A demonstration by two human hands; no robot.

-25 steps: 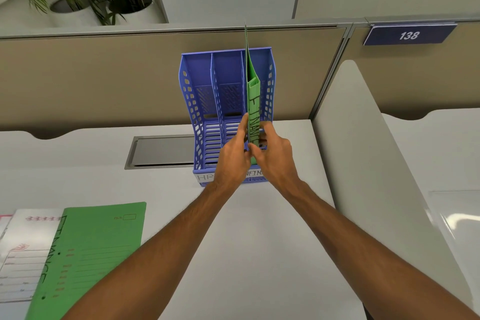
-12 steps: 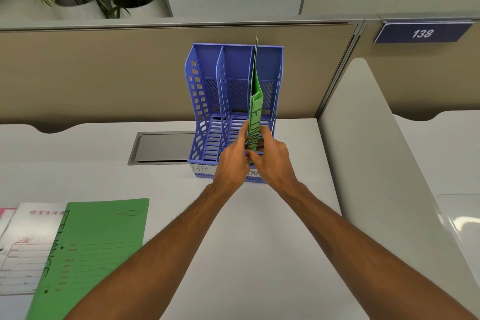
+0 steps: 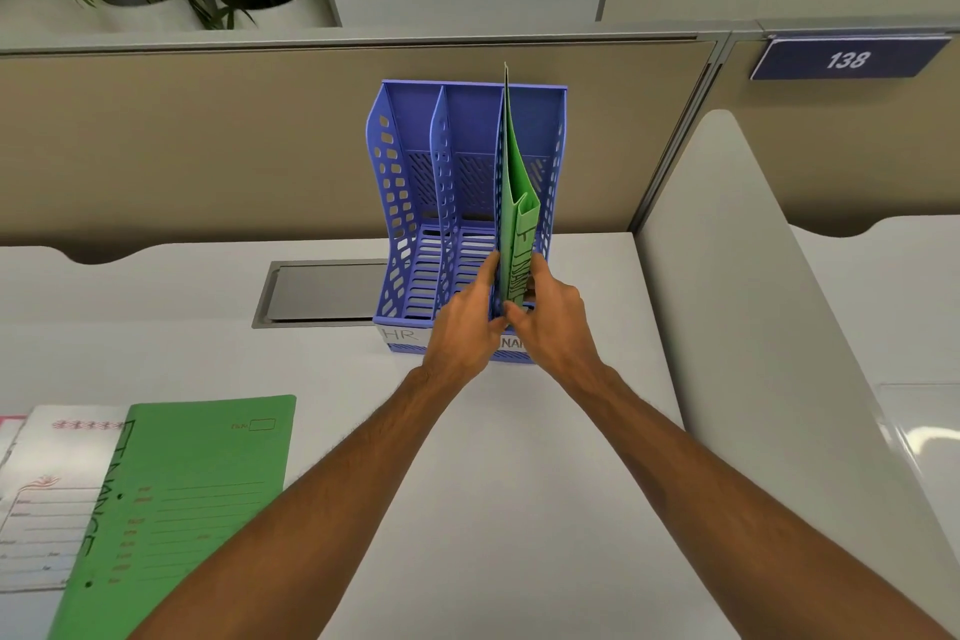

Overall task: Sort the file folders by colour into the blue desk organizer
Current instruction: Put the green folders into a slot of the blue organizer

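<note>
As it stands upright in the blue plastic desk organizer (image 3: 415,203) (rightmost compartment, frame centre), a green paper file folder (image 3: 517,229) is pinched between the left hand (image 3: 465,322) and right hand (image 3: 553,322), fingers closed on its front edge.

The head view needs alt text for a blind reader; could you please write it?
Both hands, left hand and right hand, hold an upright green folder in the rightmost slot of a blue desk organizer. Another green folder lies flat on the desk.
</note>
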